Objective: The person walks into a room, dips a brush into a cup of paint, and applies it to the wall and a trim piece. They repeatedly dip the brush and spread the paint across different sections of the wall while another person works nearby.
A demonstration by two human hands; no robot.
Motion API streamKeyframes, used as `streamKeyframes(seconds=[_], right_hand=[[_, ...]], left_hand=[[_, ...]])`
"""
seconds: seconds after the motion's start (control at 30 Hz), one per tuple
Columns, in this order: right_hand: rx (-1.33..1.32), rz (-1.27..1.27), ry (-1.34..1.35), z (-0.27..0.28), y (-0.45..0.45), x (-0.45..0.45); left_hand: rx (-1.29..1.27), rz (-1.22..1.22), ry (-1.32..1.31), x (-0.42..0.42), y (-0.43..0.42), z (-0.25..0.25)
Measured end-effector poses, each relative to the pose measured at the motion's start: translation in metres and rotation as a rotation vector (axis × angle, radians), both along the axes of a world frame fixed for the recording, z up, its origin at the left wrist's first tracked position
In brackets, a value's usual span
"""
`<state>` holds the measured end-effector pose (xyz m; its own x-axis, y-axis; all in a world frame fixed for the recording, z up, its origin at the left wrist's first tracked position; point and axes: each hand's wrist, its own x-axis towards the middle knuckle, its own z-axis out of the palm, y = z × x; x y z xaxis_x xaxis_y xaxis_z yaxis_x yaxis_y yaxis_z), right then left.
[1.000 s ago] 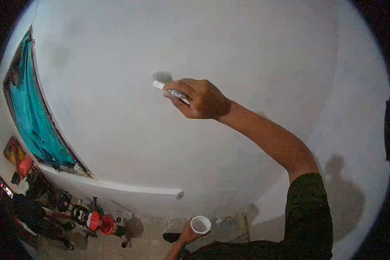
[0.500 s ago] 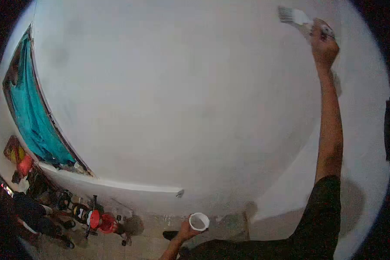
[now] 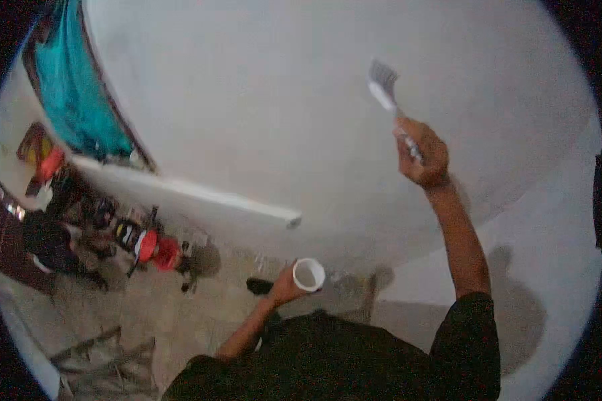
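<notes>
My right hand [image 3: 424, 152] is closed round the handle of a paintbrush [image 3: 383, 85], right of the middle of the view. The brush has a white ferrule and grey bristles that point up and left, in front of a pale wall [image 3: 267, 93]. Lower down, near my body, my left hand [image 3: 285, 285] holds a white cup [image 3: 309, 275] by its side. The cup's round opening faces me; what is inside is hard to make out.
A teal curtain [image 3: 77, 87] hangs in an opening at upper left, above a white ledge [image 3: 207, 196]. Below are a red and black wheeled object [image 3: 147, 246], a person in dark clothes [image 3: 47, 242] and a metal frame [image 3: 107, 361] on the floor.
My right hand with the brush swept right and up, then came back left and down. The view has tilted downward, showing more floor. My left hand still holds the cup.
</notes>
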<state>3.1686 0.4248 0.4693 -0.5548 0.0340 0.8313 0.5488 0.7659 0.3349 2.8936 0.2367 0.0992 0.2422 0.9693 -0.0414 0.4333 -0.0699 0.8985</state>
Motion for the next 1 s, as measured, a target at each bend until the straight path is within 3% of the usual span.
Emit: streamKeyframes(seconds=[0.07,0.13,0.17,0.23,0.27,0.3,0.37,0.43,0.47,0.5,0.53,0.6,0.67,0.7,0.73,0.83,0.93,1.0], right_hand=[[-0.127,0.053,-0.034,-0.049,-0.007,-0.027],[-0.264,0.105,0.241,-0.096,-0.01,-0.053],[-0.282,0.114,0.235,-0.118,-0.015,-0.062],[-0.665,0.047,0.563,-0.156,-0.032,-0.073],[-0.694,0.056,0.553,-0.165,-0.035,-0.067],[-0.837,0.1,0.724,-0.173,-0.051,-0.072],[-1.093,0.183,1.005,-0.188,-0.089,-0.104],[-1.203,0.232,1.06,-0.206,-0.123,-0.106],[-1.263,0.293,1.127,-0.211,-0.14,-0.106],[-1.327,0.267,1.126,-0.18,-0.147,-0.099],[-1.402,0.295,1.064,-0.148,-0.093,-0.099],[-1.446,0.327,1.007,-0.13,-0.089,-0.103],[-1.482,0.296,0.798,-0.121,-0.083,-0.099],[-1.415,0.309,0.7,-0.111,-0.075,-0.102],[-1.413,0.313,0.706,-0.109,-0.084,-0.108],[-1.241,0.167,0.375,-0.092,-0.11,-0.144],[-1.111,0.214,0.374,-0.106,-0.14,-0.165],[-1.159,0.152,0.347,-0.108,-0.164,-0.169]], left_hand=[[-0.011,0.004,-0.176,-0.007,-0.01,0.019],[-0.014,0.086,-0.132,-0.019,-0.019,-0.013],[0.002,0.149,-0.086,-0.026,-0.025,-0.026],[0.006,0.235,-0.077,-0.044,-0.041,-0.023],[0.023,0.318,-0.058,-0.038,-0.04,-0.012],[-0.093,0.287,-0.16,-0.043,-0.043,0.034],[-0.009,0.319,-0.227,-0.077,-0.053,0.024],[-0.064,0.402,-0.089,-0.085,-0.053,0.053],[0.051,0.433,-0.107,-0.088,-0.053,0.034],[0.132,0.474,-0.126,-0.08,-0.052,0.042],[0.086,0.49,-0.102,-0.081,0.01,0.081],[0.23,0.503,-0.094,-0.081,0.044,0.126],[0.207,0.502,-0.135,-0.07,0.069,0.147],[0.313,0.446,-0.088,-0.07,0.083,0.156],[0.419,0.397,-0.041,-0.072,0.076,0.155],[0.515,0.381,-0.026,-0.093,0.057,0.159],[0.434,0.365,0.018,-0.093,0.022,0.163],[0.484,0.305,-0.034,-0.093,0.01,0.155]])
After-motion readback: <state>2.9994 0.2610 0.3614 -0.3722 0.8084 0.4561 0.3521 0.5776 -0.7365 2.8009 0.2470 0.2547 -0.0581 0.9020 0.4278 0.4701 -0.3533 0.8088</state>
